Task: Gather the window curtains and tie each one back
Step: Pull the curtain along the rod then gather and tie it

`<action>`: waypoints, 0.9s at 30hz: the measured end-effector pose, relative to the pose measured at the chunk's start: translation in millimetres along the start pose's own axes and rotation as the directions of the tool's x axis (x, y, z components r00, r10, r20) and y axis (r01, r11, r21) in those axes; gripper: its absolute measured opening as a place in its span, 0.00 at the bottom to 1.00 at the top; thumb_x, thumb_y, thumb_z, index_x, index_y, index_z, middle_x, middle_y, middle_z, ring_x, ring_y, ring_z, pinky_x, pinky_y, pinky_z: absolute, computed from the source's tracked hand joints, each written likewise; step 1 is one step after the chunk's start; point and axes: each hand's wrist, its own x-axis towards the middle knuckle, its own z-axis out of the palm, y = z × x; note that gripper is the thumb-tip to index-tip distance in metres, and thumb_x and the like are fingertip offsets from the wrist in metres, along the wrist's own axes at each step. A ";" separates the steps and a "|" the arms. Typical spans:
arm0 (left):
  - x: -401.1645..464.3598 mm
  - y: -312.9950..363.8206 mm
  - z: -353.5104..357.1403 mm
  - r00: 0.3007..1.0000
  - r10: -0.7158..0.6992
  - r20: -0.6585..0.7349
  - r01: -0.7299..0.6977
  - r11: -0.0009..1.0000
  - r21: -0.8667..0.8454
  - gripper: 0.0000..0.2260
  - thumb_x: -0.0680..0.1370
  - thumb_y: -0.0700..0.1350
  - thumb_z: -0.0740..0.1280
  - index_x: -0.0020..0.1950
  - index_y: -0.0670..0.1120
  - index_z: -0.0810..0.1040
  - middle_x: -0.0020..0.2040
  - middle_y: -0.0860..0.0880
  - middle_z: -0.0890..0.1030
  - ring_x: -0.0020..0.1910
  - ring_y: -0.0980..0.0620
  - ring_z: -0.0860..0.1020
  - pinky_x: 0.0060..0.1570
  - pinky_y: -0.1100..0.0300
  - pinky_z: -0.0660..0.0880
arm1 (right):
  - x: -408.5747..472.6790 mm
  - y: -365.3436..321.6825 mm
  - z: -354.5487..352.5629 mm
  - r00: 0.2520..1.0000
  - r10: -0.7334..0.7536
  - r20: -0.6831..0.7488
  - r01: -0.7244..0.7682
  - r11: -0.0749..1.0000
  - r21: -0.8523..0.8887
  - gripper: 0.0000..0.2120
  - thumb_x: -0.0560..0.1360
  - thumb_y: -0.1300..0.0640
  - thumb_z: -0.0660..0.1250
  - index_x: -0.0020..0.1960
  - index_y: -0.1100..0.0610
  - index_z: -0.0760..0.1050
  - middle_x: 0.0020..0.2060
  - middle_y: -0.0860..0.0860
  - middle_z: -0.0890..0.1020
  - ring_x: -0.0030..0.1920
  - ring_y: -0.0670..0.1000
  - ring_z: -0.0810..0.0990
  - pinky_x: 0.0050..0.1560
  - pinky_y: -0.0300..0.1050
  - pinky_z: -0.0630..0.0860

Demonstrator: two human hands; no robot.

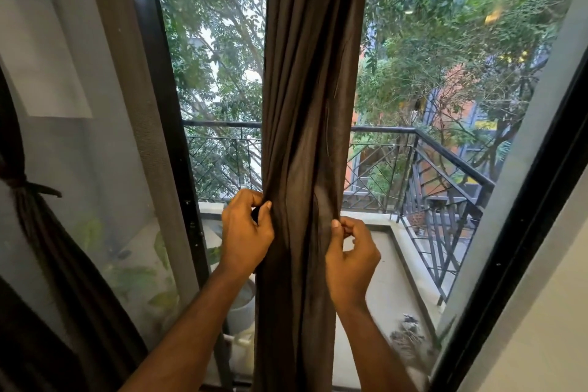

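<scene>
A dark brown curtain (311,105) hangs gathered into a narrow column down the middle of the window, in front of the glass and reaching from the top edge of the view to the bottom. Both hands work at it at the same height, roughly level with the balcony's low wall. The left hand (245,232) sits at the curtain's left edge, its fingers curled and its thumb pressed against the folds, with something small and dark held in the curl; what that is cannot be told. The right hand (350,251) sits at the curtain's right edge, thumb and fingers pinching the fabric there. Both forearms rise from the bottom of the view.

At the far left a second dark curtain (38,232) is already bunched and bound with a knotted tie (22,184), hanging beside the black window frame (168,105). Through the glass shows a balcony with a black metal railing (429,149), a pale floor, a white pot near the curtain's lower left, and leafy trees (216,25) with an orange building behind them.
</scene>
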 end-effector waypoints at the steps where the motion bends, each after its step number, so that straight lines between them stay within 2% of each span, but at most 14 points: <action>1: -1.0 1.7 1.6 1.000 0.011 -0.001 -0.011 1.000 0.012 0.07 0.76 0.38 0.66 0.39 0.41 0.72 0.37 0.46 0.75 0.36 0.46 0.74 0.36 0.42 0.73 | -2.4 -2.9 0.0 0.999 -0.038 0.024 0.038 0.999 0.003 0.02 0.79 0.58 0.69 0.50 0.55 0.81 0.41 0.47 0.82 0.42 0.50 0.80 0.45 0.59 0.79; 5: -3.8 3.6 9.2 1.000 0.021 0.018 -0.022 0.998 0.052 0.05 0.76 0.38 0.66 0.41 0.44 0.72 0.39 0.49 0.75 0.38 0.50 0.73 0.37 0.49 0.72 | -16.8 -11.7 5.6 0.978 -0.173 0.120 0.174 0.985 -0.003 0.03 0.77 0.60 0.71 0.50 0.56 0.81 0.44 0.47 0.82 0.45 0.48 0.80 0.47 0.53 0.78; 8: -4.4 6.6 12.0 0.998 0.047 0.052 -0.048 0.998 0.028 0.05 0.75 0.37 0.66 0.41 0.44 0.73 0.39 0.49 0.75 0.39 0.50 0.73 0.39 0.50 0.72 | -22.3 -15.5 14.4 0.956 -0.241 0.167 0.244 0.970 0.002 0.04 0.77 0.61 0.72 0.51 0.57 0.83 0.45 0.47 0.83 0.47 0.46 0.80 0.49 0.50 0.77; 13: -4.1 11.0 10.3 0.995 0.057 0.079 -0.053 0.997 -0.063 0.06 0.74 0.36 0.67 0.39 0.44 0.73 0.37 0.51 0.74 0.37 0.52 0.72 0.38 0.50 0.71 | -19.9 -26.4 26.2 0.929 -0.273 0.250 0.274 0.961 0.031 0.06 0.78 0.63 0.70 0.51 0.54 0.82 0.46 0.47 0.82 0.47 0.48 0.81 0.49 0.52 0.77; 15: -3.0 8.7 8.3 0.996 0.046 0.080 -0.040 0.997 -0.070 0.07 0.75 0.37 0.66 0.38 0.43 0.72 0.37 0.50 0.74 0.38 0.50 0.73 0.38 0.48 0.72 | -19.2 -25.3 25.4 0.945 -0.243 0.218 0.245 0.969 0.019 0.07 0.78 0.63 0.70 0.52 0.53 0.81 0.47 0.46 0.82 0.47 0.48 0.81 0.49 0.55 0.77; 17: -1.2 4.7 5.5 0.996 0.037 0.081 -0.030 0.996 -0.087 0.08 0.76 0.37 0.66 0.38 0.42 0.71 0.37 0.49 0.74 0.38 0.47 0.74 0.38 0.45 0.73 | -17.9 -20.9 22.1 0.983 -0.139 0.117 0.141 0.990 -0.012 0.12 0.77 0.66 0.69 0.56 0.52 0.77 0.50 0.47 0.80 0.49 0.51 0.80 0.49 0.58 0.78; 19: -0.8 2.0 2.3 0.994 0.041 0.101 -0.029 0.993 -0.115 0.08 0.76 0.37 0.66 0.39 0.41 0.71 0.38 0.48 0.75 0.39 0.46 0.75 0.39 0.44 0.74 | -15.8 -16.7 19.1 0.998 -0.061 0.022 0.063 0.991 -0.119 0.20 0.74 0.69 0.70 0.60 0.50 0.71 0.56 0.50 0.76 0.55 0.55 0.77 0.54 0.56 0.75; 21: -2.1 0.5 -0.3 0.992 0.043 0.117 -0.028 0.991 -0.127 0.07 0.77 0.38 0.66 0.40 0.41 0.72 0.39 0.47 0.76 0.40 0.45 0.76 0.40 0.44 0.75 | -12.8 -17.3 17.6 0.997 -0.079 -0.002 0.077 0.969 -0.235 0.24 0.71 0.69 0.72 0.60 0.49 0.69 0.58 0.53 0.74 0.60 0.56 0.74 0.54 0.52 0.70; 23: -2.6 -0.2 -1.7 0.993 0.025 0.119 -0.010 0.992 -0.129 0.06 0.77 0.39 0.67 0.40 0.40 0.74 0.40 0.47 0.78 0.41 0.47 0.78 0.41 0.45 0.76 | -8.3 -22.5 16.2 0.990 -0.142 0.004 0.138 0.960 -0.242 0.21 0.72 0.66 0.72 0.60 0.51 0.70 0.58 0.52 0.74 0.60 0.56 0.73 0.53 0.49 0.68; 25: -2.2 0.1 -2.6 0.992 0.012 0.123 0.004 0.991 -0.134 0.06 0.77 0.39 0.67 0.41 0.40 0.75 0.41 0.49 0.79 0.41 0.50 0.79 0.42 0.47 0.77 | -2.8 -27.7 14.9 0.980 -0.194 0.037 0.198 0.966 -0.165 0.13 0.76 0.62 0.70 0.59 0.52 0.75 0.55 0.50 0.77 0.56 0.52 0.76 0.53 0.47 0.71; 26: -2.1 0.2 -3.3 0.992 0.011 0.129 0.007 0.990 -0.138 0.06 0.77 0.39 0.67 0.41 0.41 0.75 0.41 0.49 0.79 0.41 0.50 0.79 0.42 0.47 0.78 | -0.1 -29.4 15.9 0.983 -0.166 0.077 0.173 0.980 -0.097 0.11 0.78 0.59 0.69 0.59 0.52 0.76 0.53 0.48 0.78 0.53 0.49 0.77 0.53 0.46 0.74; 27: -1.8 0.8 -4.2 0.991 0.012 0.136 0.008 0.989 -0.146 0.06 0.77 0.39 0.67 0.41 0.42 0.74 0.40 0.49 0.79 0.40 0.50 0.79 0.41 0.47 0.78 | 2.9 -30.2 18.3 0.988 -0.083 0.132 0.087 0.996 -0.020 0.11 0.79 0.56 0.69 0.61 0.51 0.77 0.52 0.46 0.79 0.52 0.47 0.78 0.53 0.44 0.76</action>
